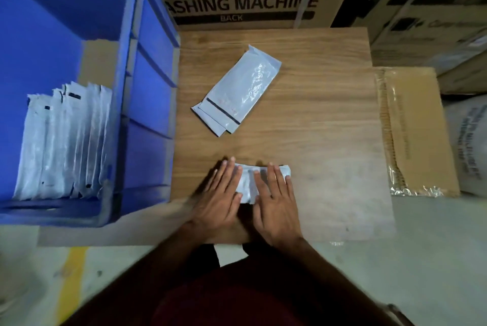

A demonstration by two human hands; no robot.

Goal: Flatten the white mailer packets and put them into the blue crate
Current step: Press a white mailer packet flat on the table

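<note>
I see a wood-grain tabletop (316, 114). A small stack of white mailers (237, 91) lies on it near the middle; another mailer (247, 183) lies near my edge, apparently pressed flat under both hands.

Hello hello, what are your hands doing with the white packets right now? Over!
Left hand and right hand flat on one mailer packet. Two more wait on board. Blue crate part-filled. Nothing blocking.

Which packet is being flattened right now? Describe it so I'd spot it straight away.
Find the wooden board beside the blue crate. At its near edge, the left hand and right hand press flat on a small white packet. Unlike the longer packet lying untouched farther back, or those standing in the crate, it is under the hands.
</note>
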